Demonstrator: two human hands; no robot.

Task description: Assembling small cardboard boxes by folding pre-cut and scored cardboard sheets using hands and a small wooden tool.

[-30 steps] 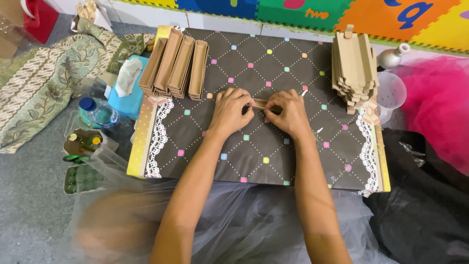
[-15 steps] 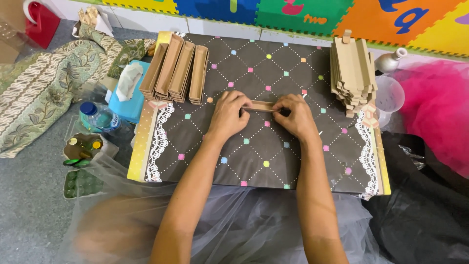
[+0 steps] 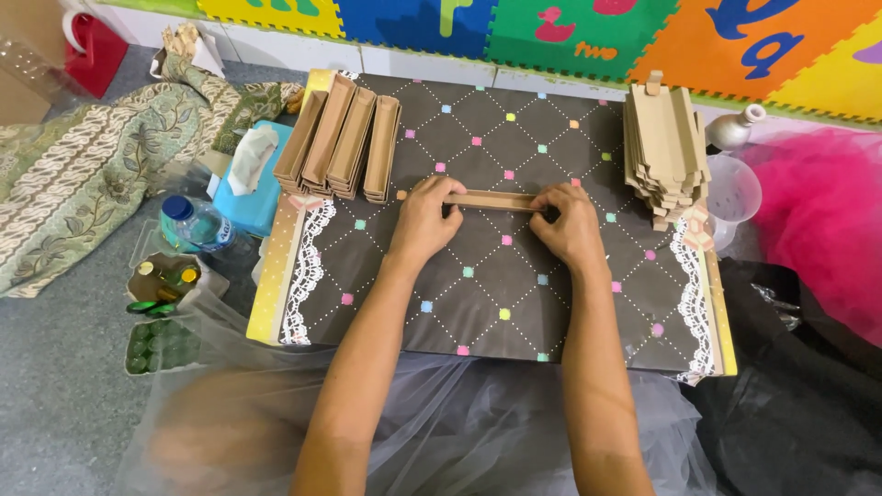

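A long narrow brown cardboard piece [image 3: 491,199] lies across the middle of the dark quilted board [image 3: 514,303]. My left hand [image 3: 425,220] presses its left end and my right hand [image 3: 565,223] presses its right end, fingers curled over it. Folded cardboard trays [image 3: 342,138] stand in a row at the board's far left. A stack of flat cardboard blanks [image 3: 663,147] rests at the far right.
Left of the board lie a blue tissue pack [image 3: 250,174], a water bottle [image 3: 195,225], bottle caps [image 3: 161,276] and patterned cloth [image 3: 83,174]. A clear cup [image 3: 730,188] and pink tulle [image 3: 818,211] sit at the right. Coloured foam mats [image 3: 551,32] line the far edge.
Both hands have slid apart along the cardboard piece, which now lies flatter and longer between them. The camera view has shifted slightly.
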